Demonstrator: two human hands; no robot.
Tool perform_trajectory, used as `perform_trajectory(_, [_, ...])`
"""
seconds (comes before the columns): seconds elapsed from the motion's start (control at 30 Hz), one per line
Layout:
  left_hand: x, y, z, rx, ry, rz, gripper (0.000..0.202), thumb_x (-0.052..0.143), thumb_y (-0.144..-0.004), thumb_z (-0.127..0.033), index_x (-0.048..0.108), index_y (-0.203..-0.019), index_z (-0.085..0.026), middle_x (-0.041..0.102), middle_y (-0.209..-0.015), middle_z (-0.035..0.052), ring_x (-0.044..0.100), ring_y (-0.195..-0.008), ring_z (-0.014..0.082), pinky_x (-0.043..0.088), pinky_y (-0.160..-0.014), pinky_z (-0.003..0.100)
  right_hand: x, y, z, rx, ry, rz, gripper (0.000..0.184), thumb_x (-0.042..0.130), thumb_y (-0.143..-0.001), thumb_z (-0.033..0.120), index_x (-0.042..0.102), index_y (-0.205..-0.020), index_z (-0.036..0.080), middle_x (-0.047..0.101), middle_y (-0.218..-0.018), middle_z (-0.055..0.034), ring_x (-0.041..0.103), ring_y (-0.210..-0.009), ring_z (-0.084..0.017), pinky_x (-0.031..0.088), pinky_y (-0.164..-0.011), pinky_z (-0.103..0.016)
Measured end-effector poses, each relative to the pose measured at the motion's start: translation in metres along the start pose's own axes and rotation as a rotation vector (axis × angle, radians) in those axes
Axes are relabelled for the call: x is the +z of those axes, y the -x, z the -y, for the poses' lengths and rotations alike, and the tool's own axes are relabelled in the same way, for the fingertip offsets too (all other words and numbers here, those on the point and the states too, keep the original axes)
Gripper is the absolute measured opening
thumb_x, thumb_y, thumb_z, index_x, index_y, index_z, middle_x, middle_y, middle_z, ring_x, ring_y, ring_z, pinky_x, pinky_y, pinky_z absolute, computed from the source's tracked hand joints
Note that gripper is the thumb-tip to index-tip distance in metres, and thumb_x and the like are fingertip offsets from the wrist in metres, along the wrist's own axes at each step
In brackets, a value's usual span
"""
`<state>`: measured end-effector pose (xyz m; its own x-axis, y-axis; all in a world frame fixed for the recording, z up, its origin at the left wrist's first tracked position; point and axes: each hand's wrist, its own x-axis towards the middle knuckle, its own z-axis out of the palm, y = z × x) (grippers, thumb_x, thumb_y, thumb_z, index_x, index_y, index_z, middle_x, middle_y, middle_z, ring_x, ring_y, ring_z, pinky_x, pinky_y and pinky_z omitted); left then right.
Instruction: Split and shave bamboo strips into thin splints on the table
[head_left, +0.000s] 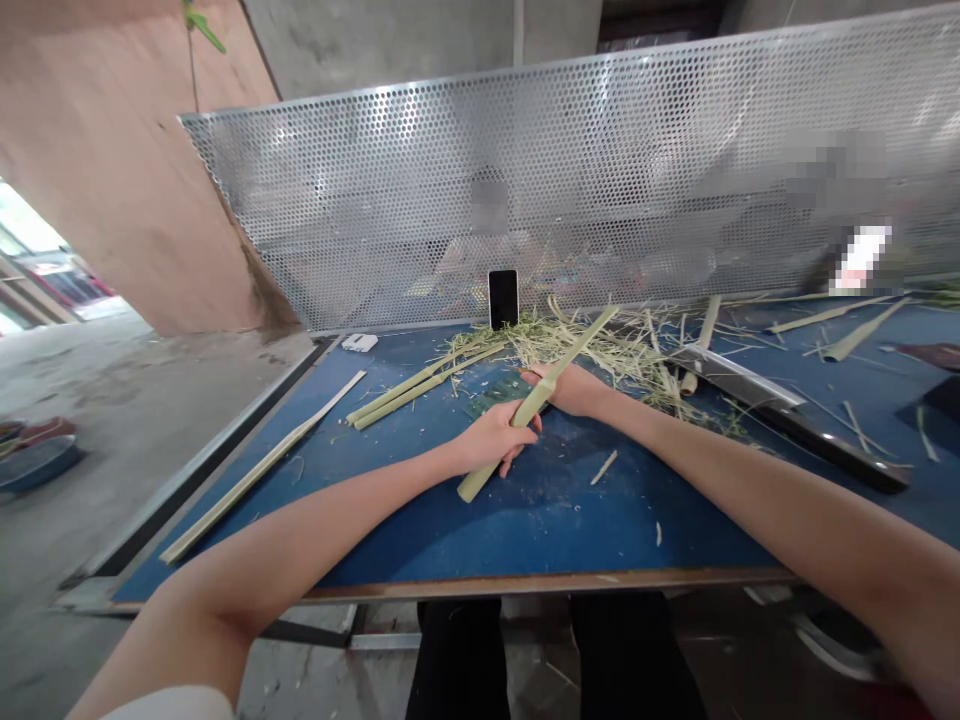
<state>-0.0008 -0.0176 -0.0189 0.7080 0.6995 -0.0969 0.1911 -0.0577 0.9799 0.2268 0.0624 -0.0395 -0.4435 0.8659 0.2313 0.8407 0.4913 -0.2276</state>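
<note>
A pale green, jointed stalk [576, 347] slants across the middle of the table, its thicker end toward me. My left hand [491, 440] is closed around its lower part. Behind the stalk, at its joint, is my right hand [571, 390], with its fingers curled in. Something brownish shows at its fingertips, and I cannot make out what it grips. Beneath the hands lies a dark greenish patch [495, 393]. Two peeled stalk strips [420, 388] rest left of the hands, and a heap of thin shavings [600, 345] spreads behind them.
A long strip [262, 470] lies at the left of the blue table [420, 540]. A large dark-handled knife [780, 410] lies right, by my right forearm. A phone [503, 299] leans on the perforated metal screen [420, 200]. More stalks [862, 335] lie far right.
</note>
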Motion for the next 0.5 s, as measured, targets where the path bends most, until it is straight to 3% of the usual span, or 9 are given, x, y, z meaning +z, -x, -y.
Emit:
perform_trajectory(0.13, [-0.002,0.0,0.001,0.005,0.086,0.006,0.018,0.067,-0.086,-0.023,0.055,-0.1,-0.022,0.05,-0.046,-0.012,0.047,-0.033,0.0122,0.05,-0.041,0.025,-0.003,-0.001,-0.007,0.07,0.025,-0.013,0.043,0.041,-0.114,0.043,0.076,-0.118,0.018,0.08,-0.11,-0.0158,0.073,-0.101,-0.029,0.05,-0.088,-0.033])
perform_trajectory(0.3, [-0.002,0.0,-0.001,0.009,0.205,-0.128,0.02,0.065,-0.086,-0.021,0.053,-0.101,-0.022,0.046,-0.045,-0.0128,0.045,-0.033,0.0118,0.048,-0.041,0.025,-0.01,-0.002,-0.023,0.279,-0.063,-0.223,0.058,0.024,-0.117,0.052,0.07,-0.105,0.019,0.074,-0.087,-0.0123,0.068,-0.079,-0.028,0.046,-0.076,-0.035])
perform_trajectory(0.4, [-0.002,-0.002,-0.001,0.029,0.306,-0.22,0.02,0.063,-0.084,-0.017,0.051,-0.099,-0.022,0.043,-0.045,-0.0132,0.037,-0.036,0.0098,0.048,-0.042,0.025,-0.01,0.0,-0.025,0.253,-0.14,-0.332,0.065,0.017,-0.115,0.065,0.063,-0.095,0.022,0.066,-0.076,-0.0079,0.061,-0.071,-0.026,0.043,-0.071,-0.035])
perform_trajectory(0.5, [-0.002,-0.005,0.001,0.036,0.324,-0.249,0.021,0.063,-0.083,-0.016,0.05,-0.098,-0.023,0.042,-0.045,-0.0132,0.036,-0.038,0.01,0.047,-0.042,0.025,-0.008,0.004,-0.019,0.126,-0.18,-0.307,0.068,0.015,-0.113,0.07,0.061,-0.093,0.024,0.064,-0.075,-0.0061,0.06,-0.071,-0.025,0.043,-0.072,-0.036])
